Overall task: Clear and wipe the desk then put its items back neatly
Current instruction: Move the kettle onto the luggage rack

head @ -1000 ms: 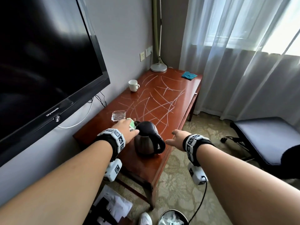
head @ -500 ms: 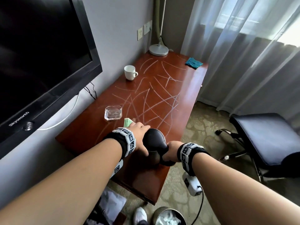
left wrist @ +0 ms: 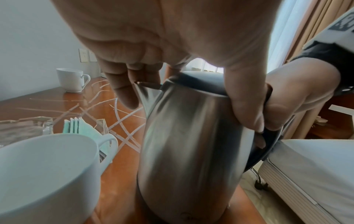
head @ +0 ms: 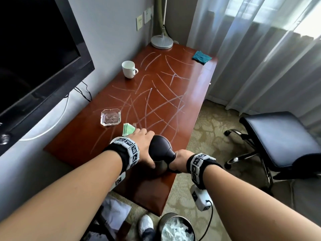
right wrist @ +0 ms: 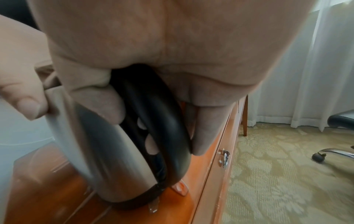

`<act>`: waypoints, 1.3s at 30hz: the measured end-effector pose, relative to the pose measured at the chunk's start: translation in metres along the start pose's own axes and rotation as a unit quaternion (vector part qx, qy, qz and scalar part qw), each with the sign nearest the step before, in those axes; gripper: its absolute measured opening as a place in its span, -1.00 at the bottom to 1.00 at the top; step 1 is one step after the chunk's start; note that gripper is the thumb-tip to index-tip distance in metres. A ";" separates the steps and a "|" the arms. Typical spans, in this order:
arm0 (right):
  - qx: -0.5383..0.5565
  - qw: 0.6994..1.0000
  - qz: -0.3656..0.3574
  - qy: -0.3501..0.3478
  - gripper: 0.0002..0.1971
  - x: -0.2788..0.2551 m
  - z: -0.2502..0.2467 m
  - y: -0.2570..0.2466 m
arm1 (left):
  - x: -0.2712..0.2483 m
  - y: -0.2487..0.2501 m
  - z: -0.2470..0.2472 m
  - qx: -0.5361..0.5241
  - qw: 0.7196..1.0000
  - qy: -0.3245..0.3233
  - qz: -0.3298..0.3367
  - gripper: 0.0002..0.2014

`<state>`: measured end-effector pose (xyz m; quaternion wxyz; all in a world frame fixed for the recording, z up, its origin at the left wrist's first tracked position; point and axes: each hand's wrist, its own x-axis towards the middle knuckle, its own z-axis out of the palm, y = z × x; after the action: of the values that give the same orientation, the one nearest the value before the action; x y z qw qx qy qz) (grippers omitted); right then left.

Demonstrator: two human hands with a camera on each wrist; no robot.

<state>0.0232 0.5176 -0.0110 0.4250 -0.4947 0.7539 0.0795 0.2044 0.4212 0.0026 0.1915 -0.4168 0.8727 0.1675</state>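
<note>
**Both hands taking hold of the kettle at the desk's near end**

The kettle (head: 160, 153) is standing on the near end of the desk (head: 173, 94), close to its right edge, with a nearer cup (left wrist: 44, 171) just beside it in the left wrist view. The right hand (head: 178, 160) is wrapping its fingers through the black handle (right wrist: 159, 121), thumb lying along the outside. The left hand (head: 145, 145) is cupping the lid and upper body, thumb (left wrist: 247, 103) pressing on the steel, fingers draping over the spout side.

Handling, as a judgement: the steel body is looking smooth and slippery, rigid, and possibly heavy if water is inside, which the views are not showing. The handle is the right place to lift from; the left hand is only steadying. Tilting could spill toward the green packets (head: 128, 130) and glass ashtray (head: 110, 117) just beyond it.

Compared with a second ago: the right hand was hovering open, apart from the handle; now it is gripping it. The left hand was reaching near the packets at the kettle's far side and is now sitting on the lid. The far mug (head: 129, 69), teal cloth (head: 201, 57) and lamp base (head: 161, 42) are lying in the same places; white streaks are still covering the wood, so wiping is not yet done.
</note>
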 end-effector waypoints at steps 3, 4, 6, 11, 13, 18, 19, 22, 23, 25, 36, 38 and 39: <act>0.018 1.000 0.007 0.009 -0.82 0.000 0.001 0.004 | -0.003 0.001 0.004 -0.016 1.000 0.011 -0.007 0.15; 0.030 0.999 0.010 0.016 -0.85 0.000 0.002 0.006 | -0.004 0.001 0.006 -0.023 1.000 0.013 -0.010 0.17; 0.070 0.997 0.015 0.032 -0.89 0.000 0.005 0.012 | -0.006 0.002 0.010 -0.041 0.999 0.021 -0.017 0.20; 0.172 0.979 0.038 0.101 -0.78 0.002 0.014 0.024 | -0.013 0.012 0.022 -0.079 0.995 0.053 -0.038 0.13; 0.192 0.972 0.043 0.125 -0.75 0.003 0.014 0.027 | -0.018 0.017 0.028 -0.089 0.992 0.070 -0.056 0.16; 0.252 0.955 0.054 0.145 -0.73 -0.003 0.005 0.028 | -0.028 0.035 0.026 -0.098 0.986 0.094 -0.092 0.14; 0.263 0.952 0.055 0.144 -0.73 -0.006 0.002 0.027 | -0.030 0.039 0.025 -0.101 0.985 0.096 -0.098 0.13; 0.278 0.948 0.055 0.143 -0.72 -0.013 -0.010 0.026 | -0.037 0.046 0.019 -0.120 0.980 0.108 -0.117 0.12; 0.278 0.949 0.050 0.143 -0.71 -0.015 -0.016 0.026 | -0.039 0.049 0.015 -0.125 0.978 0.115 -0.121 0.13; 0.280 0.948 0.038 0.143 -0.72 -0.021 -0.027 0.027 | -0.045 0.056 0.005 -0.125 0.975 0.131 -0.126 0.15; 0.282 0.940 -0.077 0.175 -0.67 -0.092 -0.102 0.062 | -0.087 0.141 -0.070 -0.088 0.960 0.203 -0.169 0.12; 0.279 0.939 -0.092 0.180 -0.65 -0.109 -0.109 0.076 | -0.095 0.160 -0.071 -0.093 0.957 0.211 -0.178 0.12; 0.272 0.940 -0.097 0.181 -0.68 -0.117 -0.111 0.082 | -0.099 0.168 -0.070 -0.097 0.955 0.213 -0.182 0.12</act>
<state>-0.0881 0.5783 0.1181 0.4053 -0.4367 0.7595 -0.2613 0.1154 0.5555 0.1327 -0.0128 -0.6115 0.7818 0.1212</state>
